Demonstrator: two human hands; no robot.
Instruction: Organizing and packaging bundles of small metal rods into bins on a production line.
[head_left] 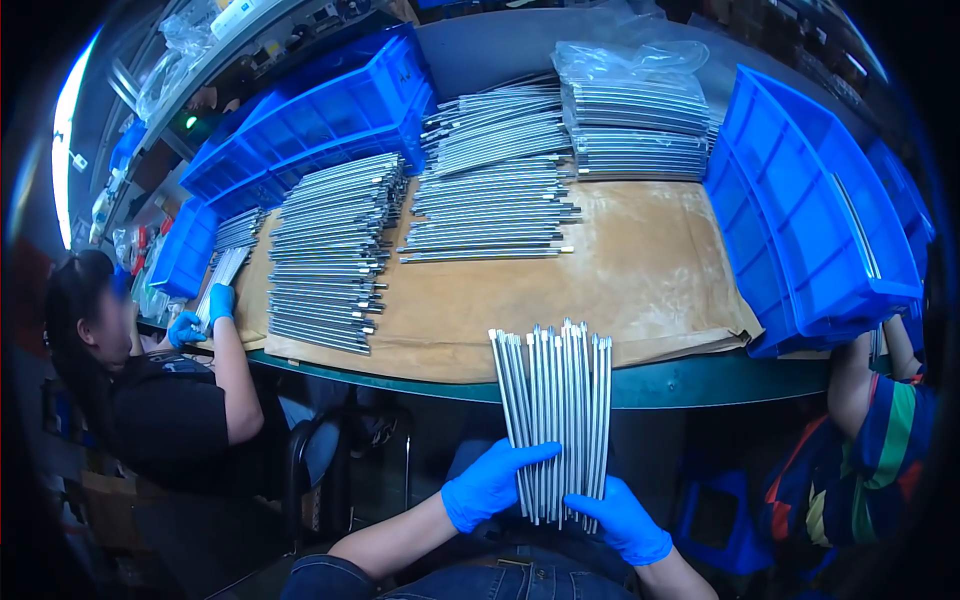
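Holding this bundle of metal rods (555,430) takes both your hands, and it stands in front of you over your lap, its upper ends overlapping the green table edge (680,385) in view; whether they touch it, you cannot tell from here. Your left hand (497,485) grips the left side, its thumb laid across the front. Your right hand (622,520) closes on the right side, a little lower, with its thumb near the bottom ends. Most of your fingers are hidden behind the rods.

Expect each rod to be stiff and fairly light, while the whole bunch probably has some heft. The shiny, round sides look slippery, more so against smooth gloves, so single rods could slide lengthwise or roll out from the middle. The rods fan slightly, and their tops sit at uneven heights. The best hold is likely low around the long shafts, hands pressing inward from opposite sides, thumbs across the front. Spare the narrow fittings on the upper ends, since they may be easier to damage than the shafts; the bright finish could scratch too.

Similar rods lie flat in the left pile (325,260) and the middle pile (490,205), on the brown sheet (650,240).
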